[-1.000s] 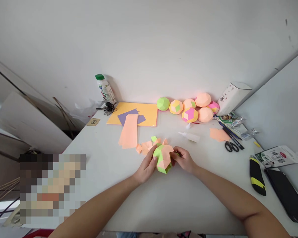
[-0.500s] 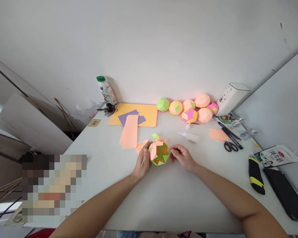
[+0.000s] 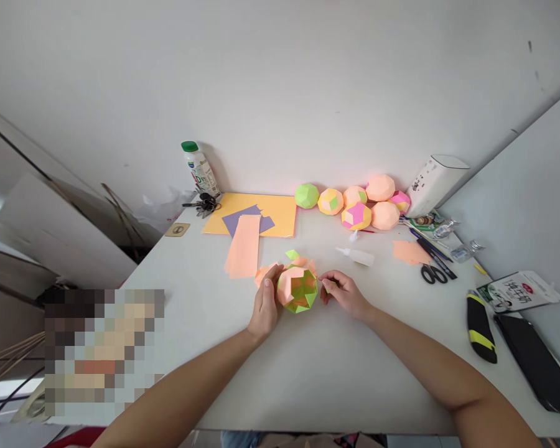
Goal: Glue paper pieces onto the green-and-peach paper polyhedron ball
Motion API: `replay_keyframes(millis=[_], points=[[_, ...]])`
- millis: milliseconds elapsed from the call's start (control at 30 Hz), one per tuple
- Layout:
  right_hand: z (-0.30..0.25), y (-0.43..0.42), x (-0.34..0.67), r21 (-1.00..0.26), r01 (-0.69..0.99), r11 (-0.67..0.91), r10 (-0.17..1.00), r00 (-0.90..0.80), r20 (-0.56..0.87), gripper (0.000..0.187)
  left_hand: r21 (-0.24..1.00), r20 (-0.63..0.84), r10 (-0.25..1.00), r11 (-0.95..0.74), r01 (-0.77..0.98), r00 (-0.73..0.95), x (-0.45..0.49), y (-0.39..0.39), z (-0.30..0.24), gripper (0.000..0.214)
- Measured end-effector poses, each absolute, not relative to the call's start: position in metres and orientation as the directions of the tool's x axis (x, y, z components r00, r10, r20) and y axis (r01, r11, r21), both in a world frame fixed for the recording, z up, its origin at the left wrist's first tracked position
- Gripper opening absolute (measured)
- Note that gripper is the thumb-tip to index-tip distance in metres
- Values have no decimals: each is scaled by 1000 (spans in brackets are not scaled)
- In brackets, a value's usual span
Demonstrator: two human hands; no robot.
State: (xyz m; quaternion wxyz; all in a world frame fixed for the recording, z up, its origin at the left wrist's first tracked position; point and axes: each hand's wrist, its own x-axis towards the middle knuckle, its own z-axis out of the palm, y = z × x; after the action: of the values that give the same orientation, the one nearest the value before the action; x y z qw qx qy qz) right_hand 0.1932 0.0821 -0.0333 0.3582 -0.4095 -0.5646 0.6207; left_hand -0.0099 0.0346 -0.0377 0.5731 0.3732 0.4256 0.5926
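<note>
A partly open paper ball (image 3: 287, 291), peach and green with a hollow facing me, rests against my left hand (image 3: 266, 305), whose fingers curl around its left side. My right hand (image 3: 343, 292) is closed in a pinch just right of the ball, with a bit of green paper (image 3: 332, 285) showing at its fingers. Between the right fingertips and the ball's edge lies a small gap. Behind the ball are loose peach paper pieces (image 3: 264, 272) and a green paper piece (image 3: 292, 254).
Finished paper balls (image 3: 356, 216) line the wall. A glue bottle (image 3: 358, 257), scissors (image 3: 434, 274) and pens (image 3: 436, 258) lie to the right. Peach paper strips (image 3: 245, 249) lie over a yellow sheet (image 3: 280, 211) at the left, near a white bottle (image 3: 200, 171) and keys (image 3: 206, 203).
The ball has shifted slightly left and turned a little in my left hand, whose thumb has moved off its front. My right hand has hardly moved.
</note>
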Motion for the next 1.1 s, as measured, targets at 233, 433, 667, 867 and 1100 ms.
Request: replay_keyframes(millis=[233,433,667,867,1100], points=[[-28,81,194,-987,48,-154,873,-461,-159,31,884,462,875,-441,154,-144,-18,20,-38,60],[-25,80,193,-982,82,-169,843,-505,-187,29,764,528,843,-524,377,103,-21,-2,-44,32],[-25,78,190,-984,113,-136,871,-459,-173,27,775,388,879,-474,418,278,-5,0,-33,34],[-30,76,185,-988,121,-96,909,-393,-137,30,826,320,891,-429,367,322,-7,15,-32,29],[-32,75,184,-992,123,-12,930,-364,-57,33,850,310,900,-407,335,306,-4,26,-39,25]])
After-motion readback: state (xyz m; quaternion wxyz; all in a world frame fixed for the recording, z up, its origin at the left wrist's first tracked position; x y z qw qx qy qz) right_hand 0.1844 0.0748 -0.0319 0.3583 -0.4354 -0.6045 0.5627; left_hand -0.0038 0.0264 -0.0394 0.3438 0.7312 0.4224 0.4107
